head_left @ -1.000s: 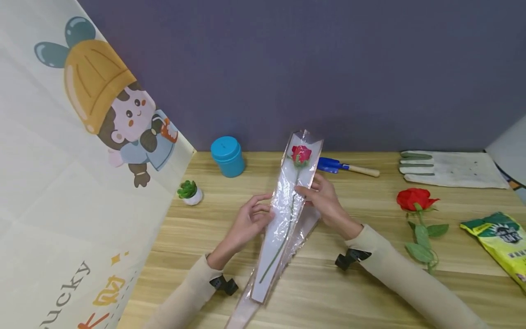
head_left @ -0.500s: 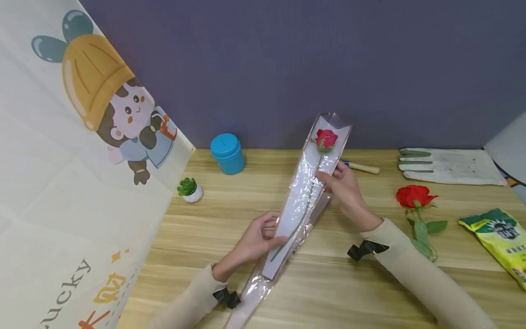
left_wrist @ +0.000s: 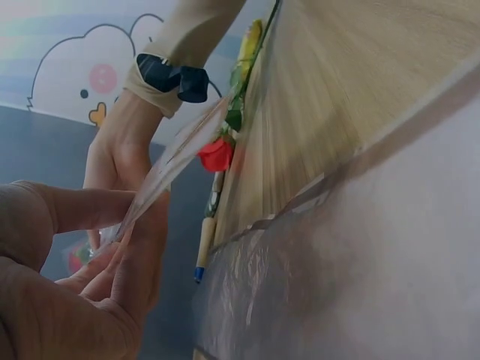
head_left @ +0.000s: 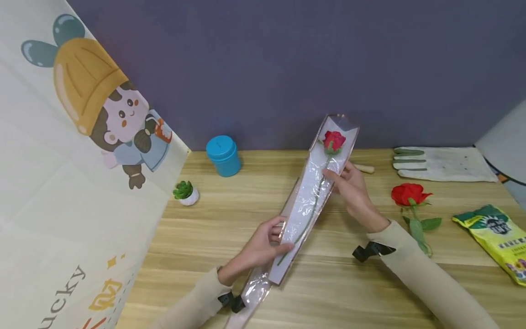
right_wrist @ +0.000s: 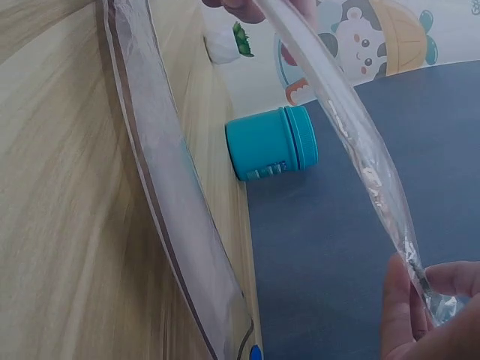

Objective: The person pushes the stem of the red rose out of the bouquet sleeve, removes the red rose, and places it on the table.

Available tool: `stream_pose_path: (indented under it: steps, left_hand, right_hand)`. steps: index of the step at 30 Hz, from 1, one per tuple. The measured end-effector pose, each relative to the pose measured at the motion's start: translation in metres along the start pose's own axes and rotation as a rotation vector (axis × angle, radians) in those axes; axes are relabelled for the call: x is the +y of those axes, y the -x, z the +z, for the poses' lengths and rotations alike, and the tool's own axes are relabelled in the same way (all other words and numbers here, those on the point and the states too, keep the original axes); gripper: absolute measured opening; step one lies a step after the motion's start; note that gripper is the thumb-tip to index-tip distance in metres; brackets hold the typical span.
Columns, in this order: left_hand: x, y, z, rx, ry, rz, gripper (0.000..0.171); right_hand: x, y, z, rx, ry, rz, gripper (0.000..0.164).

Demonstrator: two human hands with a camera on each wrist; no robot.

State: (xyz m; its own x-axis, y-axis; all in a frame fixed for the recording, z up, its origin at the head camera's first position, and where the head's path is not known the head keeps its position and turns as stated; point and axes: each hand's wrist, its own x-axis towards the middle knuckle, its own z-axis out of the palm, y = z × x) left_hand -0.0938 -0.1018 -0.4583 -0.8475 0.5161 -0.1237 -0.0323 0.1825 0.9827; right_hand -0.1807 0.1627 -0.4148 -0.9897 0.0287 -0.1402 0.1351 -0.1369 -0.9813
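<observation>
A red rose [head_left: 334,141] with a thin green stem lies inside a clear, white-backed flower sleeve [head_left: 306,201]. The sleeve is raised over the table and slants up to the right. Its lower end is pinched by my left hand [head_left: 260,244], thumb on the front and fingers behind. My right hand [head_left: 354,194] pinches the right edge below the bloom. In the left wrist view, the left thumb and fingers [left_wrist: 94,214] hold the film's edge from both sides. Under the raised sleeve, a second flower sleeve [head_left: 255,292] rests on the table, partly covered.
A blue lidded jar [head_left: 223,156] and a small potted succulent [head_left: 186,193] stand at the left. On the right are a loose red rose [head_left: 411,195], a work glove [head_left: 448,163] and a yellow-green bag [head_left: 495,242]. A trowel handle [head_left: 364,168] shows behind my right hand.
The sleeve with the rose has moved right, now hiding the trowel's blade. My left hand has shifted down to its lower end. More of the second sleeve shows on the left.
</observation>
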Motion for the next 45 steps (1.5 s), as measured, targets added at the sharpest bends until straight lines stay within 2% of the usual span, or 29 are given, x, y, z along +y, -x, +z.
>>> stream_pose_path:
  steps: [9, 20, 27, 36, 45]
  left_hand:
    - [0.002, 0.002, 0.004, 0.035, -0.037, -0.005, 0.060]
    - [0.000, 0.002, 0.004, 0.048, -0.041, 0.025, 0.057]
    - [-0.003, 0.002, 0.002, 0.088, -0.117, 0.052, 0.052]
    - [-0.002, -0.002, 0.004, 0.120, -0.077, 0.059, 0.051]
    - [-0.001, -0.004, 0.004, 0.152, -0.080, 0.063, 0.053]
  right_hand:
    - [0.003, 0.003, -0.004, -0.005, -0.017, 0.000, 0.067]
    - [0.007, 0.008, -0.003, 0.000, 0.008, -0.012, 0.047]
    - [0.014, 0.013, 0.001, -0.012, 0.062, 0.004, 0.047]
    - [0.025, 0.024, 0.011, -0.050, 0.084, -0.007, 0.052]
    - [0.033, 0.032, 0.017, -0.089, 0.205, -0.010, 0.058]
